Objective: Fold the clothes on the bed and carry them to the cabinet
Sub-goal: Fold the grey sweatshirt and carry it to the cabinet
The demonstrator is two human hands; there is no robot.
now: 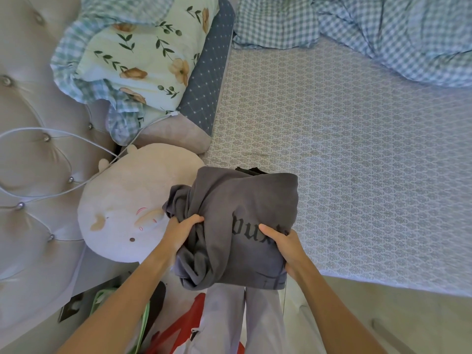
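A folded dark grey garment with black lettering (pixel 240 208) is lifted just over the near edge of the bed (pixel 357 154). A darker piece of clothing peeks out at its far side (pixel 251 171). My left hand (pixel 182 232) grips the bunched left side of the bundle. On the right side, my right hand (pixel 286 247) holds it with the thumb lying over the lettering. Both forearms reach in from the bottom of the view.
A round white plush toy (pixel 127 208) lies left of the bundle, beside stacked pillows (pixel 143 62). A checked blue duvet (pixel 383 34) is heaped at the far right. A tufted headboard (pixel 33 139) with a white cable stands at left. Bags (pixel 178 325) sit on the floor near my legs.
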